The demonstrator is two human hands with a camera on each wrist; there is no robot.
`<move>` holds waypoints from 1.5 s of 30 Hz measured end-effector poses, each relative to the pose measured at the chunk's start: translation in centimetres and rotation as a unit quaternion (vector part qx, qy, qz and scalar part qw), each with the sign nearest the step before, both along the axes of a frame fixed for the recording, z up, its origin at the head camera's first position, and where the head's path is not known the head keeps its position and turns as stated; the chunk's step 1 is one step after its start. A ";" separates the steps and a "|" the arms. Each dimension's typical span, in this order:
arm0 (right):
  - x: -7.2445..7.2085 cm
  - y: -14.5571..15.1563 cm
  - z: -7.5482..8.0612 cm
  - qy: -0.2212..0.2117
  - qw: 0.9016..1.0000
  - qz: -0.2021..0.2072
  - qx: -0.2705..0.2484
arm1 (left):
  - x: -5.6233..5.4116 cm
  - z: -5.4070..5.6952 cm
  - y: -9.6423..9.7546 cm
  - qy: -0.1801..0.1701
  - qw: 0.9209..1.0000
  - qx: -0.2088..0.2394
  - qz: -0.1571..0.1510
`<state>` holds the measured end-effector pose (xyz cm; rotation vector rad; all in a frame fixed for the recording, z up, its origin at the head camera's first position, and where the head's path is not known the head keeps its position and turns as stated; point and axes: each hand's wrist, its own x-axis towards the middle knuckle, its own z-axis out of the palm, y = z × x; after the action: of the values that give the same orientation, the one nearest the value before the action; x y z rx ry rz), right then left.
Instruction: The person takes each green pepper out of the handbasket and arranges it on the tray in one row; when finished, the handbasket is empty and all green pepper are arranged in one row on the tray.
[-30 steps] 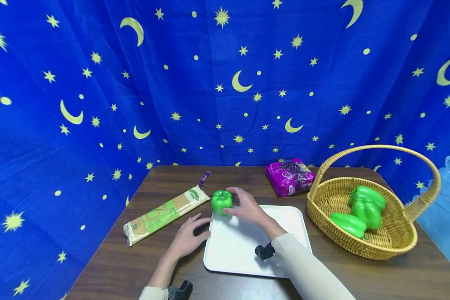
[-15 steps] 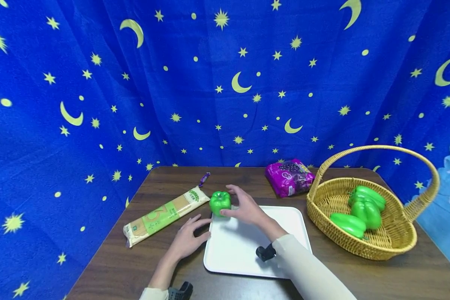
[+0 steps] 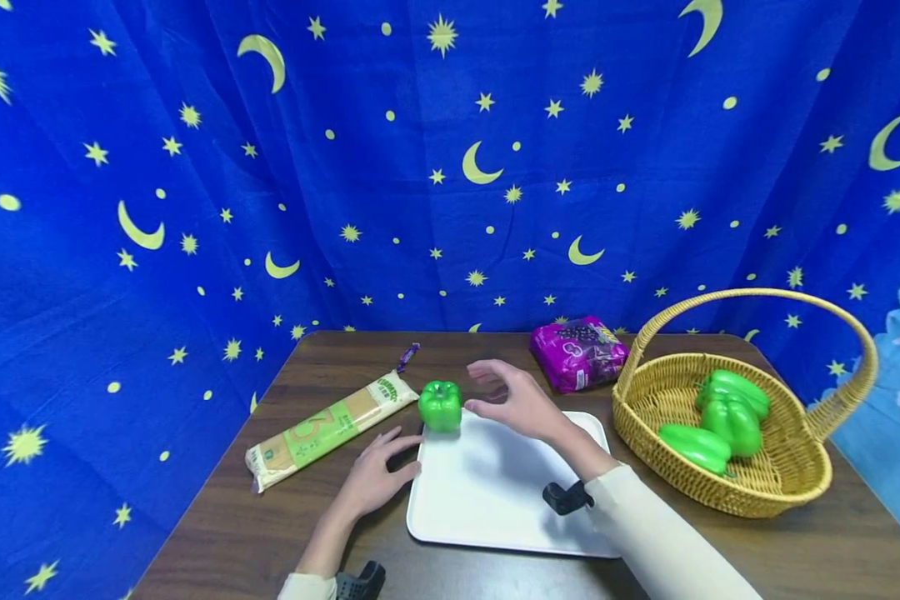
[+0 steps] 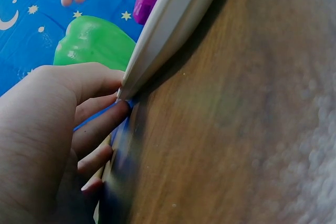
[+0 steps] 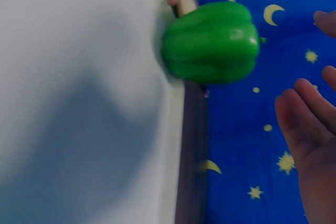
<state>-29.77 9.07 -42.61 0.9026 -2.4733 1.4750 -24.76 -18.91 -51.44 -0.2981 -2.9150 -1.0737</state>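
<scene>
A green bell pepper [image 3: 440, 407] stands upright on the far left corner of the white tray [image 3: 487, 508]. My right hand [image 3: 521, 404] hovers over the tray's far side, fingers spread and a gap between them and the pepper. In the right wrist view, the palm and fingers [image 5: 310, 119] hold nothing, and the pepper [image 5: 212, 43] is apart from them. My left hand [image 3: 375, 475] rests by the tray's left edge. Its thumb and a finger touch the tray rim in the left wrist view, where the hand [image 4: 47, 114] partly hides the pepper [image 4: 92, 43].
A wicker basket [image 3: 637, 446] with a tall handle stands on the right, several green peppers [image 3: 733, 425] inside. A pack of noodles [image 3: 330, 429] lies left of the tray. Behind are a small purple wrapped sweet [image 3: 408, 357] and a purple bag [image 3: 579, 353]. A blue curtain hangs behind the table.
My right hand has let go of the green bell pepper and moved right and up, away from it. The pepper stays on the tray corner. The left hand has not moved.
</scene>
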 end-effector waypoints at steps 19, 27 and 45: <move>2.2 8.2 3.6 0.023 0.998 -0.016 0.048 | 0.1 0.1 0.0 0.001 1.000 0.003 -0.001; 2.8 11.7 4.5 0.007 0.997 -0.034 0.062 | 0.1 0.2 0.0 -0.008 1.000 0.008 0.004; 4.0 21.0 5.6 0.039 0.982 -0.118 0.139 | 0.0 0.2 0.1 -0.013 1.000 0.005 0.010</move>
<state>-25.75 30.12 -36.99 0.6611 -2.6596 1.0189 -24.73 -18.84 -51.23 -0.2561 -2.9272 -1.0968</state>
